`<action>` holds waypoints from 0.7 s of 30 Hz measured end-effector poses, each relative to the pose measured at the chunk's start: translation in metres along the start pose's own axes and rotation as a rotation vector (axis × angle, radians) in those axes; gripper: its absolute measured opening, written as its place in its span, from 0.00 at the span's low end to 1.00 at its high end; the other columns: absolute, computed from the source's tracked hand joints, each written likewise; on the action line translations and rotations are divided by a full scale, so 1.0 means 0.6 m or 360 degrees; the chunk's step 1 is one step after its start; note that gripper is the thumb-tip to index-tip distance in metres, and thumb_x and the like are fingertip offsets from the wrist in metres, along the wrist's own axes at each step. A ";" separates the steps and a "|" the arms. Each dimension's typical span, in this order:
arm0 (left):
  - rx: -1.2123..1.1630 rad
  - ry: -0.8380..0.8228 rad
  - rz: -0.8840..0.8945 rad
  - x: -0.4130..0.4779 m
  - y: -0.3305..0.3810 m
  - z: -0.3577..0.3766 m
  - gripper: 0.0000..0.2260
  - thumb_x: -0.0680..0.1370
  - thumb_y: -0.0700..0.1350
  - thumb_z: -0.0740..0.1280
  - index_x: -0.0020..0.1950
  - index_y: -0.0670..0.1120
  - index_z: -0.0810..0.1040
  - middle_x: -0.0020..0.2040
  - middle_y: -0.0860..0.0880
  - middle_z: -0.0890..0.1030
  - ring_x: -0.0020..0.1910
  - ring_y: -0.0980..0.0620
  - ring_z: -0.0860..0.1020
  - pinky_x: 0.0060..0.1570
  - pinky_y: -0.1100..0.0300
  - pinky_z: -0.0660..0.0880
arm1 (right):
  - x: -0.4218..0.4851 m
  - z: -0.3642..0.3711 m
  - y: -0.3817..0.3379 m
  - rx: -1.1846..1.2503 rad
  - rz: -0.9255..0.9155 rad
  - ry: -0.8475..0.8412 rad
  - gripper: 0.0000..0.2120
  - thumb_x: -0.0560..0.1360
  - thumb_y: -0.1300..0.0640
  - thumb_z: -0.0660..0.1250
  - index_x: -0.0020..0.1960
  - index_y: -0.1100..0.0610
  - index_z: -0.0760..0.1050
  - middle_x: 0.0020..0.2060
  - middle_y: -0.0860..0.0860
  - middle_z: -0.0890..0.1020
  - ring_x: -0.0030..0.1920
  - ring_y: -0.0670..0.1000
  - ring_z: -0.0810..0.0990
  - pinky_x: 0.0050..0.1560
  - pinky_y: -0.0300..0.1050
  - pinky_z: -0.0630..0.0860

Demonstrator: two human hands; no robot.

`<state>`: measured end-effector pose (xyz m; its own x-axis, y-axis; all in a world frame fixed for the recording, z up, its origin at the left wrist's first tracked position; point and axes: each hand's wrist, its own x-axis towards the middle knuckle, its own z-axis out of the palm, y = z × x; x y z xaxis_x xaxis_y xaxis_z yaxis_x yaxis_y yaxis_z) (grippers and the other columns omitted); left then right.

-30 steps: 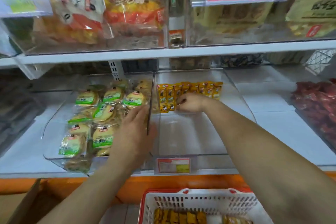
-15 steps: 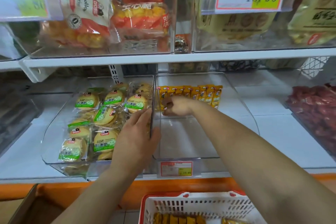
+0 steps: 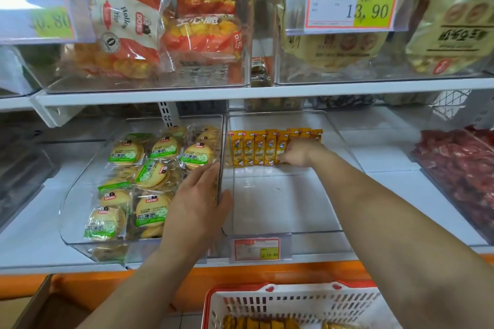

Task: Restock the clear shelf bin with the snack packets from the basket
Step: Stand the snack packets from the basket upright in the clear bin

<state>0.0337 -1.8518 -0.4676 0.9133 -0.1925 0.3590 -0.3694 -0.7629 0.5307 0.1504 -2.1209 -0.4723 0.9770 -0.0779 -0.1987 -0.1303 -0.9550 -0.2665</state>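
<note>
Far back in the clear shelf bin [image 3: 280, 208], the right hand [image 3: 298, 152] curls its fingers over the row of yellow snack packets [image 3: 256, 148], likely to line them up. The left hand [image 3: 195, 211] pinches the bin's left wall, likely so it will not slide. More packets wait in the near basket [image 3: 294, 302].

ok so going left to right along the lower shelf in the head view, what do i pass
green-label biscuit packets → left hand gripping the bin wall → yellow snack packets in a row → right hand at the row's right end → red packets
</note>
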 end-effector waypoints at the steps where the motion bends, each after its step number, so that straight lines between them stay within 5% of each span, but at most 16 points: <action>1: 0.0010 -0.0002 -0.0001 0.000 0.001 -0.001 0.23 0.79 0.49 0.68 0.75 0.48 0.73 0.72 0.50 0.75 0.66 0.47 0.76 0.63 0.49 0.77 | -0.002 0.001 -0.002 -0.0021 -0.0004 -0.0005 0.17 0.74 0.40 0.67 0.58 0.48 0.80 0.55 0.51 0.83 0.53 0.54 0.80 0.59 0.50 0.77; 4: 0.0025 -0.0021 -0.0019 -0.001 0.004 -0.005 0.23 0.79 0.50 0.69 0.75 0.49 0.73 0.73 0.50 0.74 0.67 0.46 0.76 0.63 0.49 0.76 | -0.013 0.005 -0.008 -0.0115 0.0052 -0.0049 0.15 0.75 0.43 0.65 0.55 0.50 0.79 0.53 0.52 0.82 0.52 0.54 0.79 0.55 0.48 0.77; 7: 0.0033 -0.0043 -0.0041 -0.002 0.005 -0.008 0.24 0.79 0.50 0.69 0.75 0.50 0.73 0.74 0.51 0.73 0.67 0.46 0.76 0.63 0.51 0.75 | -0.021 0.000 -0.017 -0.0059 0.0003 -0.0038 0.10 0.76 0.46 0.64 0.39 0.50 0.75 0.39 0.50 0.78 0.44 0.54 0.76 0.38 0.42 0.70; 12: -0.0021 -0.0046 -0.0048 0.000 0.004 -0.006 0.21 0.80 0.50 0.68 0.73 0.50 0.74 0.72 0.51 0.74 0.66 0.47 0.76 0.64 0.49 0.76 | -0.019 -0.006 -0.023 -0.0038 -0.0043 -0.0018 0.08 0.76 0.49 0.67 0.46 0.54 0.80 0.45 0.54 0.82 0.47 0.55 0.79 0.44 0.46 0.74; 16: 0.0014 -0.0052 -0.0035 0.001 0.003 -0.003 0.23 0.80 0.52 0.68 0.74 0.50 0.73 0.73 0.51 0.73 0.67 0.47 0.75 0.64 0.50 0.76 | -0.021 -0.010 -0.031 -0.0037 -0.0028 -0.0071 0.13 0.77 0.50 0.67 0.35 0.50 0.71 0.36 0.50 0.76 0.39 0.51 0.74 0.33 0.44 0.65; 21: 0.0061 -0.0143 -0.0081 -0.003 0.018 -0.012 0.26 0.80 0.54 0.69 0.76 0.49 0.70 0.72 0.50 0.73 0.68 0.47 0.74 0.64 0.50 0.76 | -0.086 -0.039 -0.050 -0.0047 -0.0101 -0.0093 0.14 0.78 0.51 0.65 0.34 0.49 0.68 0.37 0.49 0.75 0.43 0.53 0.75 0.39 0.43 0.67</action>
<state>0.0270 -1.8554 -0.4573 0.9431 -0.2058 0.2611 -0.3166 -0.7959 0.5161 0.1076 -2.0949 -0.4319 0.9714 -0.0007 -0.2374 -0.0624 -0.9656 -0.2524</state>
